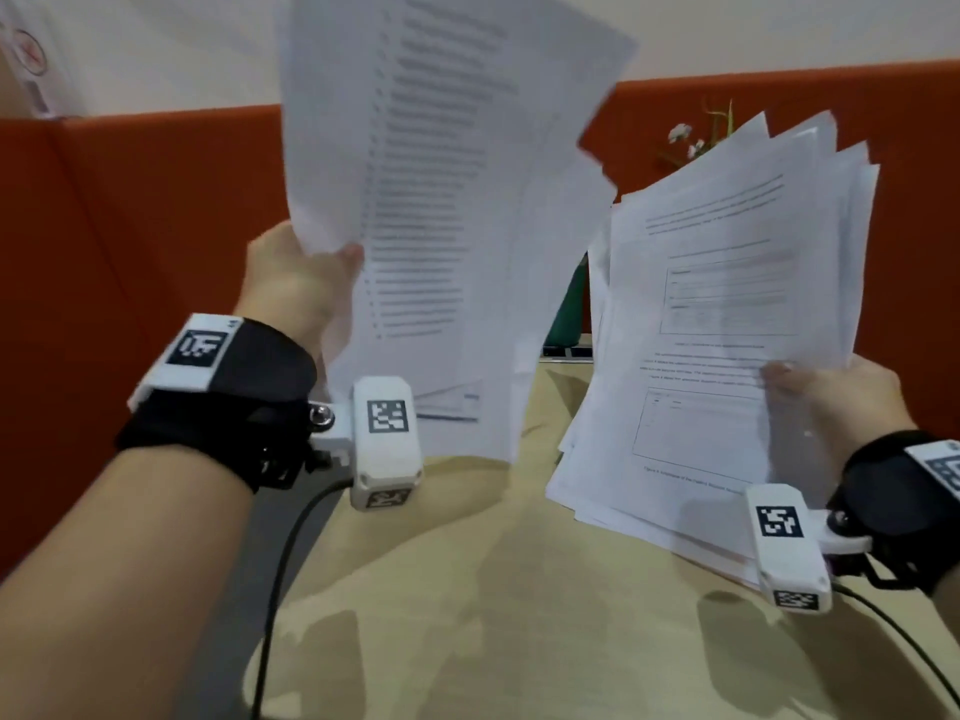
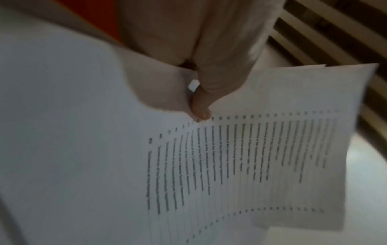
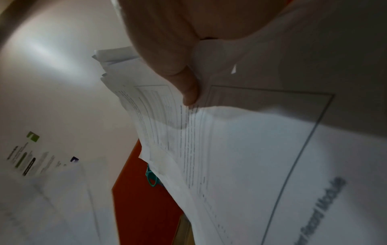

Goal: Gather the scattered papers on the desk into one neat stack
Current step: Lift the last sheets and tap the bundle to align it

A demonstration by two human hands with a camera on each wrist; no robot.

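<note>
My left hand (image 1: 306, 283) holds a few printed sheets (image 1: 441, 210) up in the air above the beige desk (image 1: 467, 615), thumb pinching their left edge. In the left wrist view the thumb (image 2: 201, 107) presses on the sheets (image 2: 240, 165), which show rows of text. My right hand (image 1: 831, 402) grips a thicker, fanned bundle of papers (image 1: 727, 330) by its right edge, lifted and tilted above the desk. In the right wrist view the thumb (image 3: 186, 82) lies on top of that bundle (image 3: 240, 157). The two bundles are apart, side by side.
An orange partition (image 1: 156, 226) runs behind the desk, with a white wall above it. A green bottle (image 1: 569, 309) and a small flowering plant (image 1: 696, 140) stand behind the papers at the back. Black cables (image 1: 280, 589) trail from both wrist cameras over the desk.
</note>
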